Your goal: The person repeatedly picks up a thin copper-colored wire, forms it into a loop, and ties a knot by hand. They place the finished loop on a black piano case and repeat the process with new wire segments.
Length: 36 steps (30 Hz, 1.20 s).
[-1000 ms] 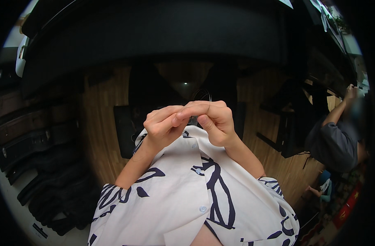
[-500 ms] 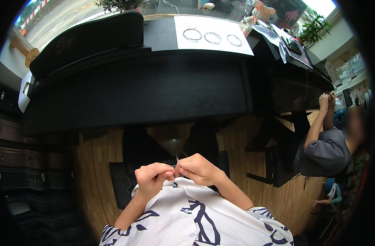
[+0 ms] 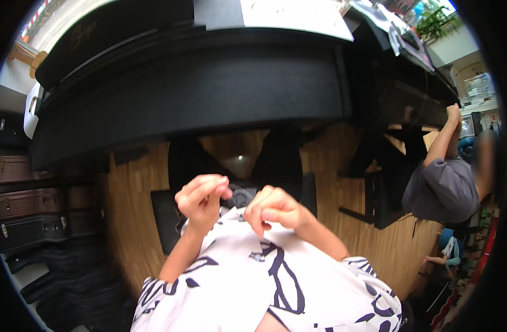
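Observation:
My left hand (image 3: 202,200) is raised in front of my patterned white shirt, its thumb and fingers pinched together. A thin, springy loop of wire (image 3: 244,190) arcs from its fingertips across to my right hand (image 3: 275,210). The right hand's fingers are curled in over the wire's other part, with the thumb lying across them. The hands are a short way apart. Most of the wire inside the fingers is hidden, and its ends are too fine to make out.
A long black piano-like piece (image 3: 192,91) stands ahead, with a white sheet (image 3: 295,19) on top. Dark instrument cases (image 3: 32,205) are stacked at left. A person in a grey shirt (image 3: 444,188) sits at right. Papers (image 3: 389,30) lie by a plant (image 3: 436,25).
My hands have drawn apart from each other, and the wire loop between them has opened wider. The view has tilted down, so the sheet's rings are mostly out of view.

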{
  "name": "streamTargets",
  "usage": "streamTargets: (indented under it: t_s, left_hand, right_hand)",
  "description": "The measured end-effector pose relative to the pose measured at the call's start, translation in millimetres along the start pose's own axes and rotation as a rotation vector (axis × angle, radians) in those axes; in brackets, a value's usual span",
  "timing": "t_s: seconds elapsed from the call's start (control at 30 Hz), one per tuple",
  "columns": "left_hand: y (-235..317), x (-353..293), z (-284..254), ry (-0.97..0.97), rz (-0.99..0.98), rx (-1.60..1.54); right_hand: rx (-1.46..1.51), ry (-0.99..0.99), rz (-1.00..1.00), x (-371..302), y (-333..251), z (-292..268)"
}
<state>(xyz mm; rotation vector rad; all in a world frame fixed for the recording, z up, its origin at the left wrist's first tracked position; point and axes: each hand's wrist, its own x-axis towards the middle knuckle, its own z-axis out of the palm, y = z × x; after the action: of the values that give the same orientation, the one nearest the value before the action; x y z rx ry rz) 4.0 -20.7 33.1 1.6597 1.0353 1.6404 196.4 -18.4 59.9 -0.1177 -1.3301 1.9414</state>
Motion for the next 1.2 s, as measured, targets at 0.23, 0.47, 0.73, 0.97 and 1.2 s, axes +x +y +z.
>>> streamTargets:
  t_s: [0.23,0.47,0.73,0.97,1.2]
  left_hand:
    - [-3.0,-7.1,19.4,-0.096,0.255,0.227]
    - [0.5,2.7,28.5,-0.223,0.327,0.215]
    - [7.8,-2.0,26.7,-0.171,0.388,0.271]
    - [7.7,-2.4,28.1,-0.198,0.35,0.272]
    - [23.3,0.0,25.4,-0.193,0.284,0.236]
  right_hand:
    - [0.061,0.224,-0.157,0.9,5.5,13.4]
    - [-0.048,0.399,-0.271,1.6,3.1,8.4]
    - [-0.225,0.63,-0.34,2.7,0.7,2.9]
    - [-0.098,0.588,-0.297,7.0,2.4,12.2]
    - [-0.83,0.542,-0.134,-0.5,-3.8,-6.1]
